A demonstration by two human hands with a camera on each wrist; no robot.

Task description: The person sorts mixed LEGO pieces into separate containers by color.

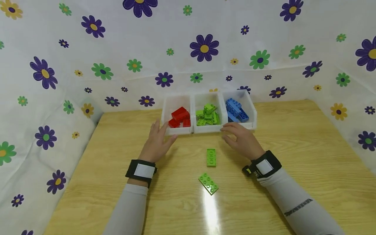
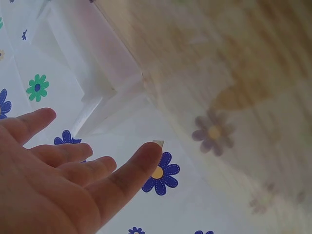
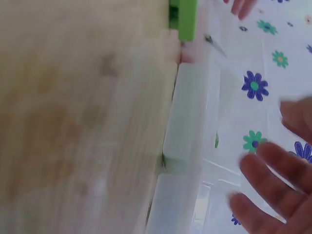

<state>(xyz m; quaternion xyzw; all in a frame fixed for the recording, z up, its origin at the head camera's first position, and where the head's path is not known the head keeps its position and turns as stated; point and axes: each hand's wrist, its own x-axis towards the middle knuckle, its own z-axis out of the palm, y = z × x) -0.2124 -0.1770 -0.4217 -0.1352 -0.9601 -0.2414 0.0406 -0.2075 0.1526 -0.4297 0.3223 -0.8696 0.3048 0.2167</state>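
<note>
My left hand (image 1: 157, 142) is stretched toward the front left corner of the bin holding red building bricks (image 1: 180, 116), its fingers spread and holding nothing. Over on the other side, my right hand (image 1: 243, 140) hovers with loosely bent fingers at the front edge of the bin of blue bricks (image 1: 235, 109); nothing is in its grasp. Between the two hands, a light green brick (image 1: 211, 158) lies with its hollow underside up. Closer to me, a second light green brick (image 1: 208, 183) lies at a slant, studs up. More green bricks (image 1: 208, 114) fill the middle bin.
The three white bins (image 1: 177, 131) stand side by side against a white cloth backdrop (image 1: 176, 29) printed with flowers. The wooden table (image 1: 111, 156) extends to both sides and toward me. Black straps (image 1: 141, 169) circle both wrists.
</note>
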